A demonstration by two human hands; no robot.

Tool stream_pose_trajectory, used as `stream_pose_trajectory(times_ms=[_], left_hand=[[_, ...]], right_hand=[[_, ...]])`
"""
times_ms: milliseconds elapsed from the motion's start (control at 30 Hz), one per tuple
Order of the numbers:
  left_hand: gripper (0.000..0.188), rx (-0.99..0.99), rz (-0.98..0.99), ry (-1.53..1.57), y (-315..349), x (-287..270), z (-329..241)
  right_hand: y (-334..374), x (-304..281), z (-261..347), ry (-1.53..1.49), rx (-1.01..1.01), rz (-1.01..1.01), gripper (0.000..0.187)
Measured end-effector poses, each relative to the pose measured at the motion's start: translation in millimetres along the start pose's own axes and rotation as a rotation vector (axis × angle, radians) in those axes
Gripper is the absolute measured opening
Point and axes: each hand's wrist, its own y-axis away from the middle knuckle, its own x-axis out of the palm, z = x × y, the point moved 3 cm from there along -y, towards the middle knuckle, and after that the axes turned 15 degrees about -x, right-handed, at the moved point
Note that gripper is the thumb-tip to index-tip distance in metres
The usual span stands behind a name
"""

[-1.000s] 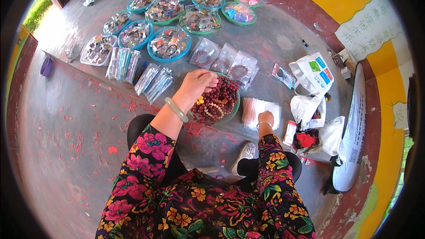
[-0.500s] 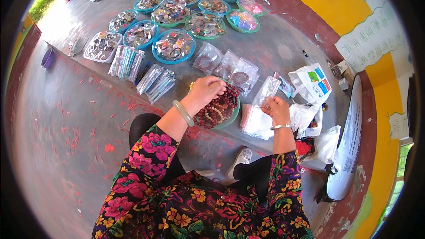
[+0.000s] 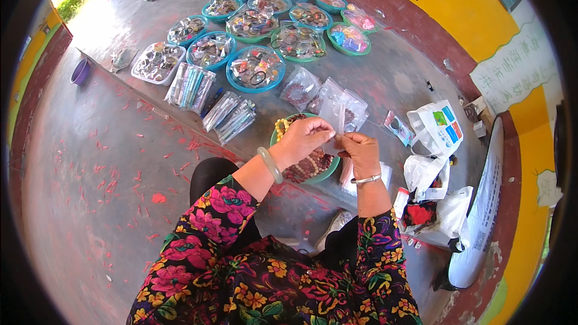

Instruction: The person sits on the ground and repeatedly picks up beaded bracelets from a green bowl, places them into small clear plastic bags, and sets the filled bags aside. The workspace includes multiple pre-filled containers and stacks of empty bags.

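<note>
Both hands meet over a green bowl of bead bracelets, mostly dark red and brown, with a yellow string at the left rim. Between my fingers is a small clear plastic bag, upright, pointing away from me. My right hand pinches its near edge with thumb and forefinger. My left hand is closed, its fingertips pinched at the same edge; whether anything else is in them is hidden. Right of the bowl, partly under my right hand, lies a stack of flat clear bags. Beyond the bowl lie filled bracelet bags.
Several basins of bagged small goods stand at the back. Bundles of wrapped pens lie left of them, beside a white tub. White carrier bags stand at the right. A floor step edge runs across.
My right hand has brought a clear bag from the stack leftward and up to my left hand. Both hands now meet at its edge. The view has shifted slightly.
</note>
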Motion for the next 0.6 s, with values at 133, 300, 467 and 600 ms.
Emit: stream_pose_trajectory(times_ms=[133,300,467,600], left_hand=[[0.014,-0.043,-0.014,0.083,-3.1,2.4,5.2],[0.011,-0.04,-0.048,0.009,-9.3,3.0,15.2],[0.01,-0.089,0.023,0.137,-12.3,1.2,21.1],[0.01,-0.253,0.033,0.282,-4.8,-1.5,10.0]], right_hand=[[-1.5,8.7,-1.5,0.321,-0.203,-0.014,0.01],[5.0,18.5,14.2,0.587,-0.475,-0.007,0.009],[5.7,18.4,12.9,0.589,-0.542,0.051,0.009],[1.2,10.4,-6.4,0.172,-0.156,0.134,0.01]])
